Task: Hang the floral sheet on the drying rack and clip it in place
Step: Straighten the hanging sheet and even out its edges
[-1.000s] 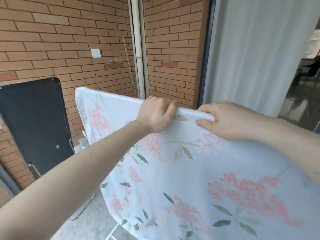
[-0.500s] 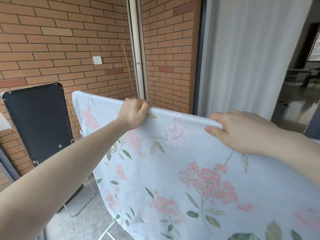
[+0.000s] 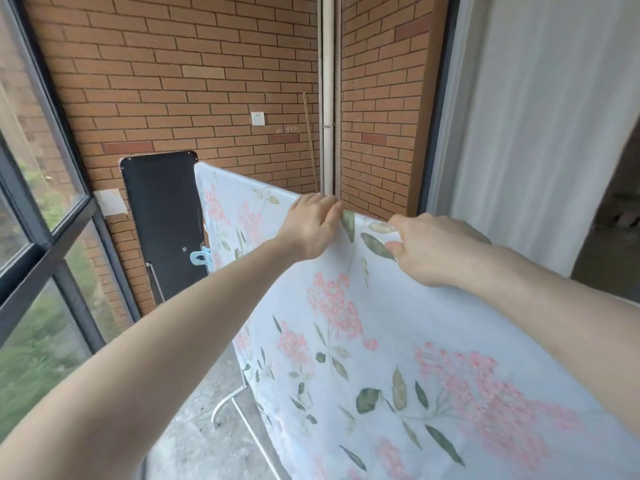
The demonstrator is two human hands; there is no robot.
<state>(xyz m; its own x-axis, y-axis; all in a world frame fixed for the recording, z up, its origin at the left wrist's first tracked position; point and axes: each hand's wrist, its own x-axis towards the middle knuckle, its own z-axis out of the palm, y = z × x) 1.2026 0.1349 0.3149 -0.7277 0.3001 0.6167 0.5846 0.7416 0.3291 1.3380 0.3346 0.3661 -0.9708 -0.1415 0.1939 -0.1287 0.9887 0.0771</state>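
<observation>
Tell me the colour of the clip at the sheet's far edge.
Light blue. The clip shows in the head view, at the left edge of the floral sheet, against the black panel.

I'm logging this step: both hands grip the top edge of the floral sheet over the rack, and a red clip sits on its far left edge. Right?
Not quite: the clip is light blue, not red, as the head view shows. The rest holds: the left hand and right hand both grip the top edge of the floral sheet, and the clip sits at its far left edge.

The floral sheet (image 3: pixel 398 323) hangs over the drying rack (image 3: pixel 235 410), a clip (image 3: pixel 201 259) at its left edge, a brick wall (image 3: pixel 207 81) behind.
</observation>
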